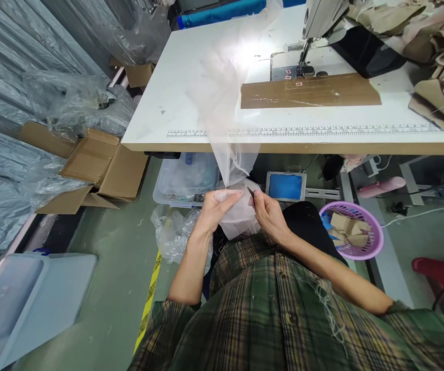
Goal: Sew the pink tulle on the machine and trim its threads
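A length of sheer white fabric (222,98) runs down from the tabletop over its front edge into my lap. My left hand (216,208) is closed on the fabric, pinching it between thumb and fingers. Just to the right, my right hand (270,214) grips a small dark pointed tool (250,191), its tip directed up and left at the cloth. Most of that tool is hidden in my fingers, so its exact kind is unclear. Both hands are above my lap, below the table edge.
A sewing machine (322,20) stands on the white table (175,82), with a brown cardboard strip (310,93) before it. A purple basket (378,242) is right of my legs. Cardboard boxes (94,159) and a clear plastic bin (183,180) stand left.
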The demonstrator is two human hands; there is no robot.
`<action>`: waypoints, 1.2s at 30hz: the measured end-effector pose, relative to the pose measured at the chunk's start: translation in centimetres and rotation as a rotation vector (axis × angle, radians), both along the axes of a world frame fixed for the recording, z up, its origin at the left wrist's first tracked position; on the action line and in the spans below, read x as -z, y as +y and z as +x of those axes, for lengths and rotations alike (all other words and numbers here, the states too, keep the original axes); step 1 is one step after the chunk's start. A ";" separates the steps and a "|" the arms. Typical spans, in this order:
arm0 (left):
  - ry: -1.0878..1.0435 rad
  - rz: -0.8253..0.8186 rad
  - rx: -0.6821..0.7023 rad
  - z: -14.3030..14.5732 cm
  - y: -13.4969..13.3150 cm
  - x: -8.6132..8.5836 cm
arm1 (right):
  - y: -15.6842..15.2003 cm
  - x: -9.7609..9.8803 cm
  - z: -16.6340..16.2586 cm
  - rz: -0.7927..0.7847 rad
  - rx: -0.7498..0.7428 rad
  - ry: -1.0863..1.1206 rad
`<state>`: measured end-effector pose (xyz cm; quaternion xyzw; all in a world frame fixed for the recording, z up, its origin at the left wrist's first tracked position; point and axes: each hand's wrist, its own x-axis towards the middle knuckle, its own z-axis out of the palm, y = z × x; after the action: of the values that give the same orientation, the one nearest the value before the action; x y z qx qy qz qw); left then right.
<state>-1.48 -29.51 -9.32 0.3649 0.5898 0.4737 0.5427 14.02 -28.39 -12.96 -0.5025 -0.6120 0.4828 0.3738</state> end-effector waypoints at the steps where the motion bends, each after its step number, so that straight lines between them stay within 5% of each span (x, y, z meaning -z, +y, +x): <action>1: 0.000 0.002 0.011 0.0 0.0 0.0 | 0.2 -0.1 0.2 -0.014 -0.012 0.027; 8: -0.111 -0.007 0.226 -1.3 -0.4 -0.3 | 1.9 -1.7 0.7 -0.036 -0.171 0.163; 17: -0.035 0.049 0.038 -4.7 -1.4 -0.4 | 1.4 -0.7 2.1 -0.002 -0.253 0.127; 23: 0.067 0.091 -0.020 -4.3 -1.7 -0.4 | 2.6 -0.9 2.5 0.108 -0.365 -0.184; 36: 0.103 0.104 0.006 -3.9 -1.9 -0.7 | 5.1 -2.8 -2.3 0.241 -0.476 -0.170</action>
<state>-5.38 -31.46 -8.64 0.4185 0.5904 0.4827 0.4933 11.69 -23.24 -10.17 -0.3353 -0.7950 0.4369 0.2543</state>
